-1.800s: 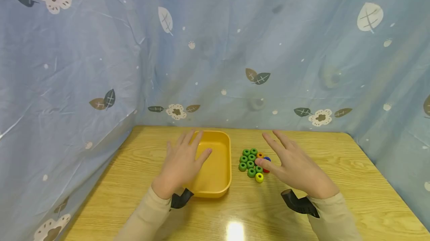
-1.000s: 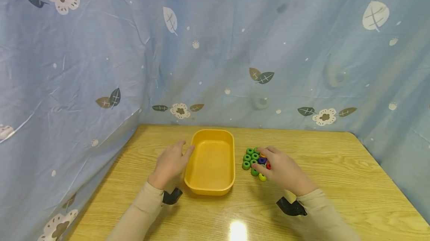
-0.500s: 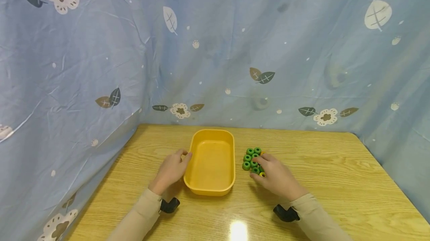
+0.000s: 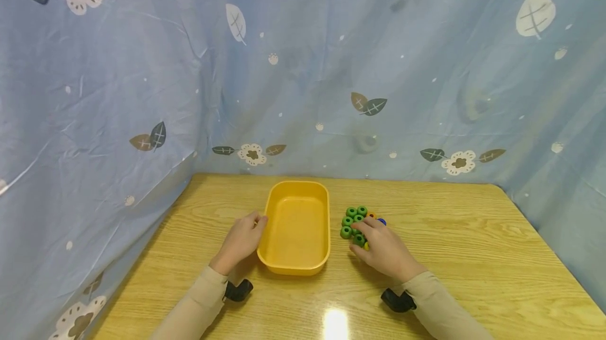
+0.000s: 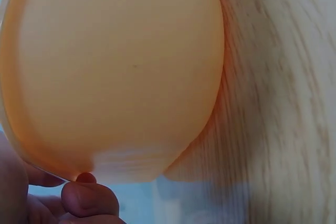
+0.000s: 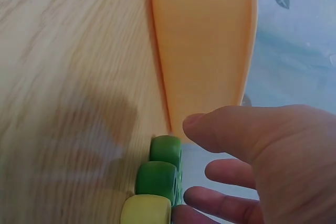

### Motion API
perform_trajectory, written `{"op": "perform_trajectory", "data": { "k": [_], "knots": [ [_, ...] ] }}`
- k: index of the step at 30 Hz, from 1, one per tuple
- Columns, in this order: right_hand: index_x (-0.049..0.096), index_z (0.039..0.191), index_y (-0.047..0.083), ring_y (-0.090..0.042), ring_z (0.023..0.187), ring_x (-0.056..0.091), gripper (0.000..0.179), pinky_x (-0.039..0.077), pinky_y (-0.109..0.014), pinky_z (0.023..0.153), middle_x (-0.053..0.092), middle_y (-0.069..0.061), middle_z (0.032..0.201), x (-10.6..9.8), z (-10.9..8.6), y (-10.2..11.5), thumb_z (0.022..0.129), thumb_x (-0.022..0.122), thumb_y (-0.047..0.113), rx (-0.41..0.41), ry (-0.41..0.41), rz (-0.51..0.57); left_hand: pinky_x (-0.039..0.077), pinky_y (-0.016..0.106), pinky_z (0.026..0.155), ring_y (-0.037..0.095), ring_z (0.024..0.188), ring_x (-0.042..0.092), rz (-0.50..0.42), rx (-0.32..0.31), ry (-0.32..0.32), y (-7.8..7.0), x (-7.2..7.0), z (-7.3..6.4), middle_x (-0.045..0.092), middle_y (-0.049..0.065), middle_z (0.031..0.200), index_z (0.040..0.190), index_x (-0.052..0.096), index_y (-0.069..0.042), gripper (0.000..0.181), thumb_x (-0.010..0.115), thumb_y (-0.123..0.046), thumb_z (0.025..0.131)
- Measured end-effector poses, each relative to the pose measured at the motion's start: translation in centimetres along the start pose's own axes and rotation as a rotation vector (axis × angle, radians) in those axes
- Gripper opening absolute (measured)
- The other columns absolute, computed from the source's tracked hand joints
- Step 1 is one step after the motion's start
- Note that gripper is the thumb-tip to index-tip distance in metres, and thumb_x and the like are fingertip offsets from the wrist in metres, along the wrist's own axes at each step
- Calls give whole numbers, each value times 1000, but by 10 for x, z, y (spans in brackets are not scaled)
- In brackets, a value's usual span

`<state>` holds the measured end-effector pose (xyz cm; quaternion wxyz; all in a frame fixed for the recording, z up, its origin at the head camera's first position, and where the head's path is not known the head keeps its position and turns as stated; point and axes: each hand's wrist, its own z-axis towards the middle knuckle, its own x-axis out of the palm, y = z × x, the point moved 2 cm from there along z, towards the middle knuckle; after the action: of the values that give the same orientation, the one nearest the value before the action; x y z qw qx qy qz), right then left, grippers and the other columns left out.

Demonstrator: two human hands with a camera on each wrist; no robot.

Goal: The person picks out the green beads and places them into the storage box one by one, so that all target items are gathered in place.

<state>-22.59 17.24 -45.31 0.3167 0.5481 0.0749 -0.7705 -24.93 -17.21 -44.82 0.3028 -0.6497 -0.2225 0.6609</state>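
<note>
On the wooden table stands a yellow plastic tray (image 4: 298,232), with nothing in its floor. My left hand (image 4: 240,242) holds its left rim; the left wrist view shows the thumb (image 5: 92,200) and fingers at the rim. To the right of the tray is a cluster of green ring beads (image 4: 346,232), with an orange bead (image 4: 371,215) and a blue bead (image 4: 381,221) behind. Over the cluster's near right side hovers my right hand (image 4: 387,249), thumb and fingers apart. It partly covers a yellow bead (image 6: 146,210), which shows beside green beads (image 6: 156,179) in the right wrist view.
A blue curtain (image 4: 303,66) with leaf and flower prints hangs behind and to the left of the table (image 4: 473,245). Black wrist mounts (image 4: 239,290) sit under both wrists. Light glares off the table's front.
My left hand has moved from over the tray to its left rim and taken hold there. My right hand has lowered and shifted left onto the beads, covering some of them.
</note>
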Motion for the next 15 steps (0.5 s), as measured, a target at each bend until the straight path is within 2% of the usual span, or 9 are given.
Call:
{"op": "perform_trajectory", "data": {
  "k": [9, 15],
  "knots": [
    [74, 113, 8, -21, 92, 66, 37, 59, -37, 73, 68, -6, 107, 2, -2, 1, 83, 90, 21, -23, -15, -25, 40, 31, 58, 17, 57, 46, -2, -8, 14, 1, 0, 3, 51, 5, 67, 99, 67, -6, 35, 44, -28, 113],
    [75, 108, 9, -15, 84, 63, 31, 53, -26, 62, 66, -4, 102, 2, -1, 4, 82, 89, 18, -41, -13, -33, 39, 32, 58, 18, 57, 44, -18, -15, 24, 2, 0, 3, 50, 5, 66, 96, 65, -7, 37, 42, -30, 113]
  ]
}}
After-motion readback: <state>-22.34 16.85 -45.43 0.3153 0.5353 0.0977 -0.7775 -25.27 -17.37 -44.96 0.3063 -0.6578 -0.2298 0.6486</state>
